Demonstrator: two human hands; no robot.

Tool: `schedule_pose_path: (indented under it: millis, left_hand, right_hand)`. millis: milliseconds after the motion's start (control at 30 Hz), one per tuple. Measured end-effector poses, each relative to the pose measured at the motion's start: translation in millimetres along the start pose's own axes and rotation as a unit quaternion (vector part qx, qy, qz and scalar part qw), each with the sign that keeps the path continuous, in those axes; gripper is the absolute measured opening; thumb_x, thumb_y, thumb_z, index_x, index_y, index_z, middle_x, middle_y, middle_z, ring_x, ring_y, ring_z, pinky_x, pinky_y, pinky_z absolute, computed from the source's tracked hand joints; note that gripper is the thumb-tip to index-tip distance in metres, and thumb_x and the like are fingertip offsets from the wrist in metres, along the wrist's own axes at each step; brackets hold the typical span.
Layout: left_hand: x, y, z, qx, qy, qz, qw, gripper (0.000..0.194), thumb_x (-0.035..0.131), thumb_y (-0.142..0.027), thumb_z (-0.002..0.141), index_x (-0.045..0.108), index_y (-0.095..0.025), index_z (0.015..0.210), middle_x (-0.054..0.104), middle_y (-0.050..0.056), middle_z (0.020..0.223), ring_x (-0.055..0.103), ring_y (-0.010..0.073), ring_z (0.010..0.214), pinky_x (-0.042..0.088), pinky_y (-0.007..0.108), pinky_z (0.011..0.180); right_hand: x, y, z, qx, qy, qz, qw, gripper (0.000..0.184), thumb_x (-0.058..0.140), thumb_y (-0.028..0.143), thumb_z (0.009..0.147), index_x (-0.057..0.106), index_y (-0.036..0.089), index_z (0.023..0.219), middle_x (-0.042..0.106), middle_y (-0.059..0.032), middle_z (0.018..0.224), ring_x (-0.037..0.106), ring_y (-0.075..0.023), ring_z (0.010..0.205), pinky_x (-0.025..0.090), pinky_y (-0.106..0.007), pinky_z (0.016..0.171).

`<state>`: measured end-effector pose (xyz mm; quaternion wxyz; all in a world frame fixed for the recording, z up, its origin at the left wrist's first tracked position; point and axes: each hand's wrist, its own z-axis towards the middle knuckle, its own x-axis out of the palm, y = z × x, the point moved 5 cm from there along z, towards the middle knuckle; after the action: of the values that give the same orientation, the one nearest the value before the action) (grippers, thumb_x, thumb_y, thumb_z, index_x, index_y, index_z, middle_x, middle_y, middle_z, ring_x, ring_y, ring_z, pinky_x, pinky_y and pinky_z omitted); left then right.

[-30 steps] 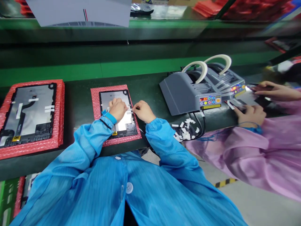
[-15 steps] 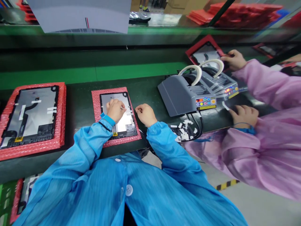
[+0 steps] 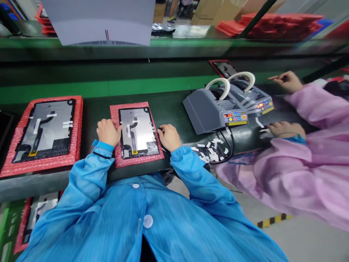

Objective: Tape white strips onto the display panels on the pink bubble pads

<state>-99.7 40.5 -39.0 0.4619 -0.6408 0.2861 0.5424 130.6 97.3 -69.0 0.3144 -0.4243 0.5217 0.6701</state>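
Observation:
A tablet screen panel (image 3: pixel 140 133), back side up with a black ribbon cable and white tape strips, lies on a red bubble-wrap pouch (image 3: pixel 139 162) in front of me. At the left edge of the pouch rests my left hand (image 3: pixel 108 132), its fingers loosely bent and the thumb apart by the panel's side. My right hand (image 3: pixel 170 137) is at the opposite edge, fingers curled in together; whatever they may hold is hidden. Farther left, a second screen panel (image 3: pixel 56 123) lies on stacked red bubble-wrap pouches (image 3: pixel 77 134).
Two grey tape dispensers (image 3: pixel 209 111) stand on the right, with cut white tape pieces (image 3: pixel 214 151) and black cables before them. A co-worker's pink sleeve (image 3: pixel 321 145) and hands are beyond. Another panel (image 3: pixel 225 68) lies at the back. A white board (image 3: pixel 100 22) hangs ahead.
My left hand has moved left off the panel to the pouch's edge. My right hand stays near the right edge. The co-worker has let go of the panel at the back, which now lies flat.

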Motion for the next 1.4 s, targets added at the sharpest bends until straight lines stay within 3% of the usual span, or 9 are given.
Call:
schedule_pose_path:
  millis: [233,300,433,500,733,867,1000,1167,1400]
  left_hand:
    - [9.4,15.0,-5.4,-0.015,0.047,0.013,0.999,0.025,0.044,-0.034,0.087,0.061,-0.016,0.09,0.059,0.018,0.107,0.05,0.034,0.107,0.043,0.046,0.087]
    - [9.5,16.6,-4.8,-0.014,0.046,-0.007,0.999,0.024,0.044,-0.033,0.087,0.061,-0.016,0.093,0.059,0.017,0.108,0.051,0.0323,0.108,0.042,0.044,0.089]
    - [2.9,22.2,-8.0,-0.04,0.01,-0.032,0.999,0.035,0.051,-0.036,0.084,0.058,-0.011,0.107,0.054,0.021,0.116,0.047,0.0342,0.114,0.041,0.045,0.093]
    - [1.8,23.3,-9.1,-0.045,0.011,-0.032,0.998,0.031,0.052,-0.037,0.083,0.06,-0.012,0.1,0.054,0.022,0.115,0.046,0.0366,0.114,0.041,0.048,0.092]
    - [3.8,19.6,-11.7,-0.031,0.058,-0.172,0.983,0.012,0.048,-0.023,0.086,0.056,-0.018,0.079,0.065,0.011,0.089,0.062,0.0246,0.091,0.046,0.038,0.083]
    - [-27.3,33.8,-23.9,-0.034,-0.006,-0.264,0.964,0.003,0.051,-0.018,0.083,0.052,-0.019,0.085,0.066,0.006,0.086,0.063,0.0202,0.084,0.048,0.034,0.079]
    - [-95.1,87.2,-28.4,-0.038,-0.112,-0.25,0.961,0.017,0.053,-0.016,0.079,0.054,-0.017,0.097,0.065,0.006,0.095,0.062,0.0191,0.089,0.047,0.034,0.085]
    - [-160.4,185.8,-8.6,-0.116,-0.153,-0.177,0.965,0.02,0.058,-0.021,0.075,0.057,-0.016,0.095,0.066,0.005,0.094,0.061,0.0181,0.087,0.048,0.031,0.084]
    - [-123.7,244.6,11.3,-0.172,-0.089,-0.131,0.972,0.014,0.058,-0.017,0.072,0.06,-0.016,0.086,0.067,0.009,0.095,0.061,0.0205,0.09,0.047,0.032,0.088]
  right_hand:
    - [6.8,15.5,17.1,0.107,0.091,0.152,0.978,0.021,0.06,0.021,0.074,0.053,0.02,0.055,0.057,-0.006,0.066,0.058,-0.0199,0.074,0.046,-0.035,0.076]
    - [7.1,17.1,15.7,0.128,0.127,0.306,0.935,0.017,0.061,0.026,0.074,0.053,0.019,0.06,0.056,-0.0023,0.061,0.057,-0.0173,0.066,0.048,-0.033,0.07]
    - [15.3,26.4,8.6,0.162,0.215,0.56,0.784,0.018,0.063,0.033,0.07,0.056,0.02,0.08,0.061,0.0007,0.065,0.058,-0.0135,0.057,0.05,-0.028,0.059]
    - [19.0,31.1,7.0,0.163,0.223,0.585,0.763,0.025,0.067,0.03,0.064,0.055,0.021,0.085,0.063,0.0015,0.068,0.06,-0.0139,0.059,0.05,-0.028,0.058]
    - [5.7,40.2,-0.1,0.086,0.176,0.569,0.798,0.052,0.074,0.049,0.052,0.049,0.024,0.09,0.065,0.0013,0.073,0.064,-0.0185,0.068,0.051,-0.032,0.063]
    - [-12.2,64.7,4.0,0.037,0.194,0.549,0.812,0.053,0.071,0.054,0.058,0.046,0.026,0.096,0.066,0.0003,0.077,0.065,-0.0197,0.071,0.051,-0.034,0.064]
    - [-15.3,143.9,24.9,-0.025,0.23,0.575,0.785,0.046,0.07,0.046,0.065,0.045,0.025,0.098,0.066,-0.0005,0.084,0.065,-0.0194,0.079,0.053,-0.034,0.068]
    - [23.2,259.5,37.7,0.012,0.287,0.586,0.758,0.021,0.059,0.025,0.08,0.042,0.024,0.092,0.061,0.0045,0.07,0.063,-0.0137,0.064,0.055,-0.031,0.061]
    - [83.6,285.0,26.0,0.056,0.41,0.399,0.818,0.015,0.055,0.016,0.087,0.044,0.019,0.077,0.047,0.0063,0.042,0.049,-0.0084,0.035,0.046,-0.02,0.037]
